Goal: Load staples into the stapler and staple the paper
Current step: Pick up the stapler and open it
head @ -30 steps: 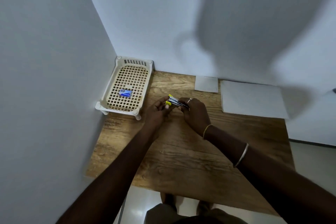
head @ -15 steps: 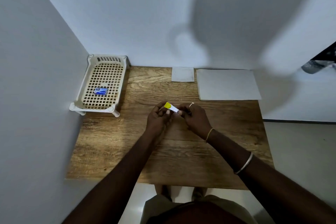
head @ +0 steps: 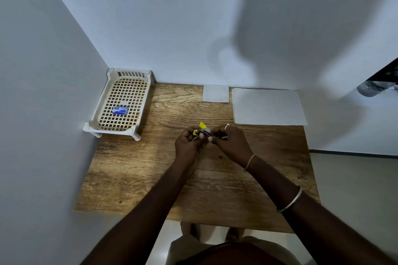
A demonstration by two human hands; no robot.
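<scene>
A small stapler point(head: 204, 131) with yellow ends and a metal body is held above the middle of the wooden table point(head: 150, 178). My left hand point(head: 187, 143) grips its yellow front end and my right hand point(head: 231, 141) holds its rear part. The stapler's top looks lifted apart from its base. A blue staple box point(head: 120, 110) lies in the cream lattice basket point(head: 101, 112) at the back left. A large white sheet of paper point(head: 268, 106) and a small white square of paper point(head: 215, 93) lie along the back edge.
White walls close in the table on the left and at the back. The table's front edge is near my legs, with pale floor below and to the right. A dark object point(head: 379, 84) shows at the far right edge.
The camera view shifted, so the table sits more centred. The stapler now shows two yellow parts spread apart, where before only one yellow tip showed between my hands.
</scene>
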